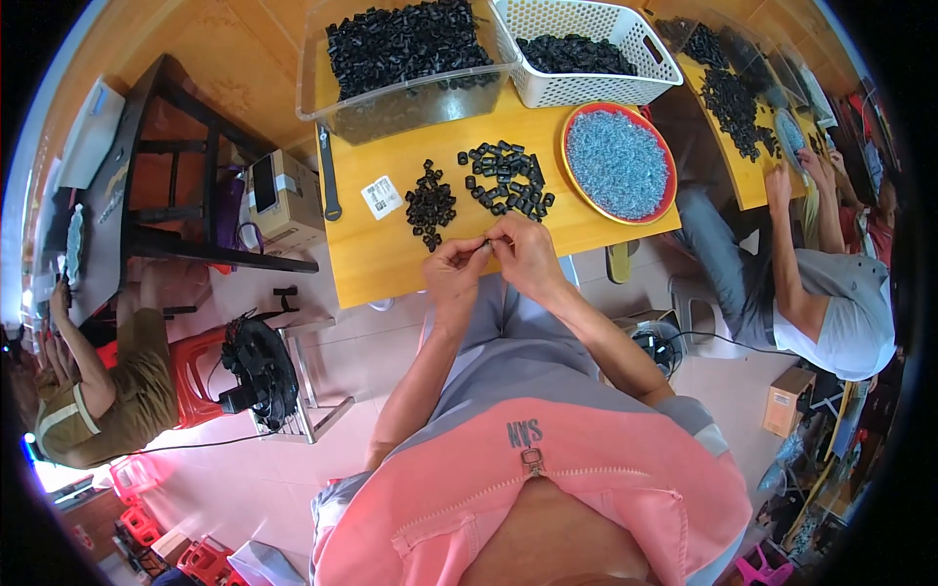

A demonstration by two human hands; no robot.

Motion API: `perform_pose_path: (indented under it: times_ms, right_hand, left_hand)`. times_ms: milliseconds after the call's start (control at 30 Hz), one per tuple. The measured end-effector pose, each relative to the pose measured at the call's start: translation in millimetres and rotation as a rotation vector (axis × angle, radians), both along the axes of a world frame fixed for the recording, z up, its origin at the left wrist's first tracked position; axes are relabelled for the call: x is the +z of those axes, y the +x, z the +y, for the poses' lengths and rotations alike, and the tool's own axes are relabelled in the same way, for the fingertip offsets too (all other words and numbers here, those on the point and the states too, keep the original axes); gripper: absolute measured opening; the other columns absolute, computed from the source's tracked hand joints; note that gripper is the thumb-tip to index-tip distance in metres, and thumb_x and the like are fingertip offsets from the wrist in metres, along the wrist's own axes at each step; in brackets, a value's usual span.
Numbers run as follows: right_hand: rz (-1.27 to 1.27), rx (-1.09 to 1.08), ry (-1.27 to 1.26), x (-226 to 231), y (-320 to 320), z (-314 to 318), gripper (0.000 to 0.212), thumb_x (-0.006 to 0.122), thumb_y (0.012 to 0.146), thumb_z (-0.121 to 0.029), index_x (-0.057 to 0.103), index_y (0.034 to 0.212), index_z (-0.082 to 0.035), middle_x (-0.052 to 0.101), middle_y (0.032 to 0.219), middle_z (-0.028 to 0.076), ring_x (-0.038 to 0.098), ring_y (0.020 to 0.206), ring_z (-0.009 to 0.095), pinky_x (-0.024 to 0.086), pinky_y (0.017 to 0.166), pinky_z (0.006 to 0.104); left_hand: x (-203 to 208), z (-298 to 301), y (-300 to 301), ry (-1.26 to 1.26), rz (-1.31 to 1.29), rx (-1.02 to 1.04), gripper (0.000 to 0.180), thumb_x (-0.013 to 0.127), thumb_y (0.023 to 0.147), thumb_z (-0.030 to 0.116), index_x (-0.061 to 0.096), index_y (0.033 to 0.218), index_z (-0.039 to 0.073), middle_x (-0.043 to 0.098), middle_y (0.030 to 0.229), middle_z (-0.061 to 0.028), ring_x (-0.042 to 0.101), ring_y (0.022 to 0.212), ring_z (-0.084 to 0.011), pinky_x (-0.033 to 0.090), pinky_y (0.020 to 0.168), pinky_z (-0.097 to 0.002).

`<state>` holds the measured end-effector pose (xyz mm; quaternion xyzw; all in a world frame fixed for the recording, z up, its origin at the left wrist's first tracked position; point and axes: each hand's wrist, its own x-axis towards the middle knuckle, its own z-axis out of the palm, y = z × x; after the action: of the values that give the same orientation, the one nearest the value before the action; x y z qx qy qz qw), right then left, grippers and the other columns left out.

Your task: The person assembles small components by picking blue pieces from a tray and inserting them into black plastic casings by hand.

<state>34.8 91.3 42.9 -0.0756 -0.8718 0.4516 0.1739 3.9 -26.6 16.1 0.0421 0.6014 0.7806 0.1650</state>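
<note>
Both hands, left hand [451,266] and right hand [523,249], grip one small black part [486,244] pinched between fingertips, axis unclear.

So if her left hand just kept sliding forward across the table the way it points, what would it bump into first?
Most likely the small heap of black plastic pieces lying just ahead of the left hand on the yellow table. Depth is hard to judge here, so the hand might pass above it.

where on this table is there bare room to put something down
Bare wood lies along the near edge of the table, left of the left hand, and between the white label and the clear bin. Crowded: the black-part piles, the red plate of small pale parts, the white basket.
</note>
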Motion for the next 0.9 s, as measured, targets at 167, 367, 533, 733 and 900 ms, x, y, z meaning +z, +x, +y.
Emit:
perform_pose_path:
  times_ms: [167,367,533,733,900]
  right_hand:
    - [0.04,-0.031,-0.098,-0.6,9.5,-13.6,0.024,0.052,0.067,0.007,0.055,0.09,0.001,0.052,0.081,0.017,0.055,0.07,0.035,0.045,0.059,0.0389]
    - [0.077,-0.086,0.041,-10.2,9.7,-20.8,0.035,0.055,0.066,0.005,0.051,0.1,-0.001,0.051,0.083,0.015,0.054,0.074,0.036,0.046,0.061,0.0412]
    - [0.078,-0.1,0.158,-16.1,9.5,-18.1,0.035,0.06,0.066,0.005,0.052,0.1,-0.001,0.057,0.088,0.015,0.06,0.074,0.029,0.049,0.064,0.0344]
    - [0.069,-0.164,0.056,-10.8,7.6,-13.0,0.035,0.06,0.066,0.004,0.051,0.1,-0.001,0.058,0.089,0.017,0.06,0.073,0.03,0.05,0.064,0.0349]
    - [0.001,-0.145,0.099,-16.7,8.8,-14.0,0.035,0.061,0.065,0.004,0.05,0.099,-0.001,0.058,0.087,0.016,0.06,0.07,0.029,0.049,0.062,0.0351]
  left_hand:
    - [-5.5,6.4,-0.8,0.005,-0.071,0.069,0.009,0.061,0.075,-0.004,0.061,0.084,-0.003,0.062,0.079,-0.0063,0.057,0.069,-0.0094,0.046,0.063,-0.0201]
    - [-5.9,7.4,3.5,-0.043,-0.141,0.104,0.01,0.065,0.074,0.001,0.062,0.083,-0.003,0.062,0.076,-0.0062,0.055,0.064,-0.0095,0.044,0.058,-0.0198]
    - [-8.8,9.9,4.8,-0.057,-0.182,0.113,0.01,0.064,0.075,0.004,0.063,0.083,-0.002,0.061,0.074,-0.0049,0.055,0.064,-0.0092,0.043,0.057,-0.0197]
    - [-11.2,8.4,3.0,-0.052,-0.166,0.074,0.011,0.06,0.08,0.009,0.063,0.084,-0.001,0.06,0.072,-0.0025,0.053,0.063,-0.0081,0.043,0.057,-0.0199]
    - [-9.9,7.2,1.5,-0.148,-0.167,0.004,0.012,0.059,0.081,0.01,0.062,0.083,-0.001,0.059,0.071,-0.0014,0.052,0.062,-0.0075,0.042,0.057,-0.0198]
